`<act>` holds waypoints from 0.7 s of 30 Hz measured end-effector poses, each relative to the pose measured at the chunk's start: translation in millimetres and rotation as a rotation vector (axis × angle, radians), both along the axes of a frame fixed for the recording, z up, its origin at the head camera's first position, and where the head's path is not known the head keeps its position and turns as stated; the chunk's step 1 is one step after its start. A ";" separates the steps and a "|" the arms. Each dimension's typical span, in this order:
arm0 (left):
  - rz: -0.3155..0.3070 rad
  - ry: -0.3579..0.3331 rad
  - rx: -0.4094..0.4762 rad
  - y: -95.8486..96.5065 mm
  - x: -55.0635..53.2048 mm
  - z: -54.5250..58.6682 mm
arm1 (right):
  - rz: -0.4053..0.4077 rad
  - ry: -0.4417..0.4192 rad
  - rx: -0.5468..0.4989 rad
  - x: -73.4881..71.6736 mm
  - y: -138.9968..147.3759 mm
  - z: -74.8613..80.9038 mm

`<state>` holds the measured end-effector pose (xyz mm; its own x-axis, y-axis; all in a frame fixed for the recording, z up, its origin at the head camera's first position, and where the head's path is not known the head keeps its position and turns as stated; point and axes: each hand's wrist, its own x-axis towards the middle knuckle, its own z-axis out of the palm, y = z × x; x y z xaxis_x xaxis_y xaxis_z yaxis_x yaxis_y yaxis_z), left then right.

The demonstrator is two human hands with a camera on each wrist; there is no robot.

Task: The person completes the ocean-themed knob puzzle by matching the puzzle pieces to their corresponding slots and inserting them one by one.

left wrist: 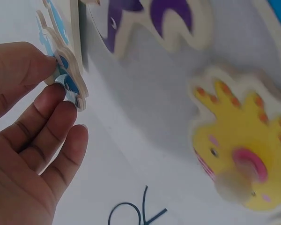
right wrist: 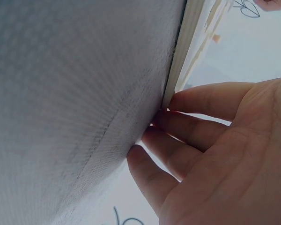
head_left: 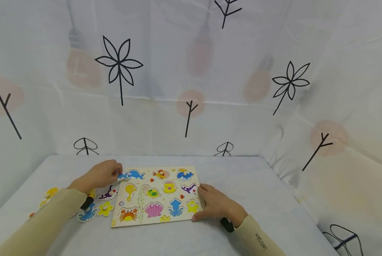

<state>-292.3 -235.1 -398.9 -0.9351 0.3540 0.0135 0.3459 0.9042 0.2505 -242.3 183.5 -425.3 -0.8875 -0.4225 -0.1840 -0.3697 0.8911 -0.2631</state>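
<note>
My left hand (head_left: 102, 174) pinches a blue sea-animal puzzle piece (head_left: 122, 176) at the upper left corner of the wooden puzzle board (head_left: 146, 199). In the left wrist view the piece (left wrist: 65, 65) stands nearly edge-on between thumb and fingertips, beside the board's edge. A blue dolphin picture (head_left: 136, 174) lies on the board just right of the piece. My right hand (head_left: 215, 203) rests along the board's right edge, its thumb at the lower right corner. In the right wrist view the fingers (right wrist: 187, 131) touch the board's side (right wrist: 182, 51) and the tabletop.
Loose puzzle pieces lie left of the board: a purple one (head_left: 108, 193), a yellow star (head_left: 105, 208), a blue squid-like one (head_left: 87, 214) and a yellow one (head_left: 50, 195), partly behind the left sleeve (head_left: 47, 220). A patterned white cloth (head_left: 165, 124) hangs behind the table.
</note>
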 end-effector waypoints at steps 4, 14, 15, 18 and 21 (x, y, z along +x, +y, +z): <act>-0.030 0.017 -0.006 10.3 -4.0 -2.1 | -0.004 -0.006 -0.005 0.9 -0.5 2.4; -0.046 0.020 0.009 27.6 -8.2 -5.5 | -0.028 -0.029 -0.015 2.4 -0.9 2.2; -0.048 0.022 0.008 28.4 -8.5 -5.6 | -0.027 -0.027 -0.016 2.4 -1.0 2.1; -0.044 0.018 0.006 31.0 -9.3 -4.5 | -0.023 -0.020 -0.015 2.0 -1.4 2.0; -0.045 0.016 0.004 33.2 -10.6 -2.2 | -0.021 -0.014 -0.013 0.9 -1.9 2.6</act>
<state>-303.0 -201.9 -401.1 -0.9179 0.3957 0.0295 0.3902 0.8866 0.2484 -241.4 181.6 -422.7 -0.8934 -0.4064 -0.1915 -0.3473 0.8951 -0.2796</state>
